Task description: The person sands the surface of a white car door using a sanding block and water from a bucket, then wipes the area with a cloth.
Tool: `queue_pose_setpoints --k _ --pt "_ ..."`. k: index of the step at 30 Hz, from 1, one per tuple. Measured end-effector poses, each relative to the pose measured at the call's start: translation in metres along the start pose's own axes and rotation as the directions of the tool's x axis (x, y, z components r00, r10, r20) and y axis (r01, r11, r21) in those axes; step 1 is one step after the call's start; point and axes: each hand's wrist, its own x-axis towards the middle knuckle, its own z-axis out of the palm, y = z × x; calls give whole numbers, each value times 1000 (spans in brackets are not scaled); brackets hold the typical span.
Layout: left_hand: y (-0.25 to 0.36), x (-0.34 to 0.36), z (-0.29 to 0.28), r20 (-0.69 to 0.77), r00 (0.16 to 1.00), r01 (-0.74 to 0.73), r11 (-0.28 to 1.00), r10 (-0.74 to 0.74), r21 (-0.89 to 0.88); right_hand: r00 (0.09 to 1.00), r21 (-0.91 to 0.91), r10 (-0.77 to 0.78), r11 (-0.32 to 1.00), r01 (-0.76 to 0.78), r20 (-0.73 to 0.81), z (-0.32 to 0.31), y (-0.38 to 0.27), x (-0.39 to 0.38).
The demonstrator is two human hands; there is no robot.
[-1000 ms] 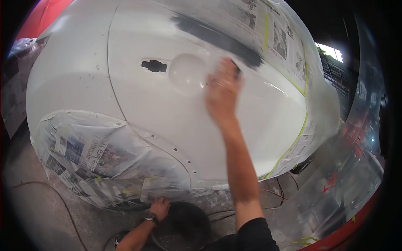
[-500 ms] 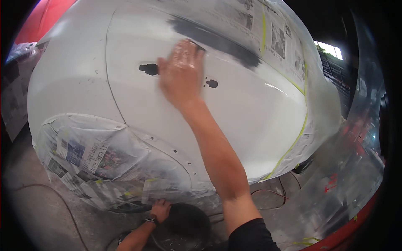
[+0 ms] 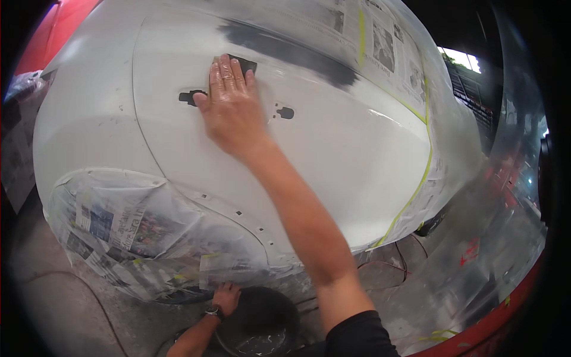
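Observation:
My right hand [image 3: 232, 110] lies flat on the white car door panel [image 3: 345, 166], fingers pointing up. It presses a dark sanding pad [image 3: 244, 62], whose top edge shows past my fingertips. The hand sits between two dark handle holes, one at the left [image 3: 190, 97] and one at the right [image 3: 284, 112]. A dark grey sanded streak [image 3: 297, 56] runs along the panel just above. Low in the view, my left hand [image 3: 226, 297], with a band on its wrist, grips the rim of a black bucket [image 3: 264, 324] on the floor.
Newspaper under clear plastic covers the wheel area [image 3: 131, 229] and the window [image 3: 380, 44]. Yellow masking tape [image 3: 416, 187] edges the panel at the right. Clear plastic sheeting [image 3: 488, 250] hangs over the red bodywork to the right. Thin cables [image 3: 392, 265] lie on the floor.
My right hand has slid with the pad leftwards and slightly up across the panel, from right of the handle holes to between them. My left hand stays at the bucket.

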Motion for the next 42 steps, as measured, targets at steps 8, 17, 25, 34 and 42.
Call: queue_pose_setpoints --k 8,17,25,34,42 --pt "9 3 9 24 1000 7 1000 -7 -12 862 -212 486 836 -506 -141 -45 125 -96" --pt "3 2 -5 -35 999 -22 1000 22 9 987 -45 -103 993 110 122 -29 32 -17" --pt "-1 -1 11 -24 999 -30 997 28 -75 983 -87 -124 987 137 139 -29 33 -54" --pt "2 2 8 -18 1000 -2 1000 1 -23 906 -352 -203 872 339 371 -93 62 -76" --pt "-1 0 -1 -15 1000 4 998 -5 -60 920 -217 -110 955 203 376 -82 34 -83"
